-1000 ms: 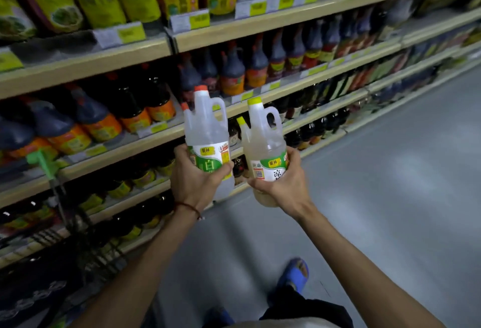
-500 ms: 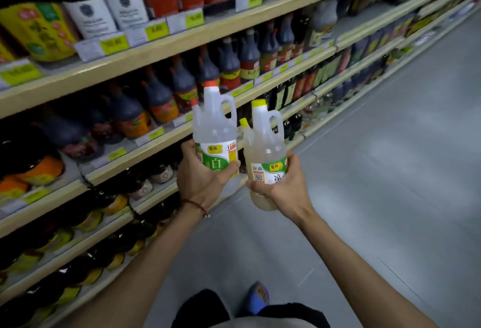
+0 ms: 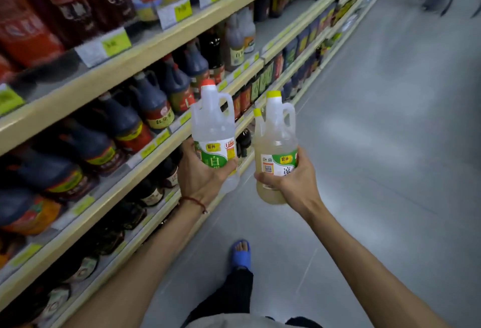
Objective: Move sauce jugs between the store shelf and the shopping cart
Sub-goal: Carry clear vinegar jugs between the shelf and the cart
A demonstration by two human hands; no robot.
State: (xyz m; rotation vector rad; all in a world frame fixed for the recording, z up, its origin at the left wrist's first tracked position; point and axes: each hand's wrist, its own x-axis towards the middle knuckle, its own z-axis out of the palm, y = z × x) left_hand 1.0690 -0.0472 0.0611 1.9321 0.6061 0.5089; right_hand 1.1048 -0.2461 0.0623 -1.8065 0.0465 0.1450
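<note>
Store shelf [image 3: 145,49], left: tiers stocked w/ dark sauce jugs [image 3: 153,103], price tags on edges.

Left hand [image 3: 200,174]: fingers wrapped round lower body of clear jug [image 3: 213,129], red cap, upright. Handle unused; grip low, prob. to bear weight.

Right hand [image 3: 291,179]: curled round lower part of yellowish jug [image 3: 276,145], yellow cap, upright, just beside the first.

Both jugs held over aisle floor [image 3: 390,145], clear of shelf. Cart not in view. Judged mid-carry; destination unconfirmed.
</note>
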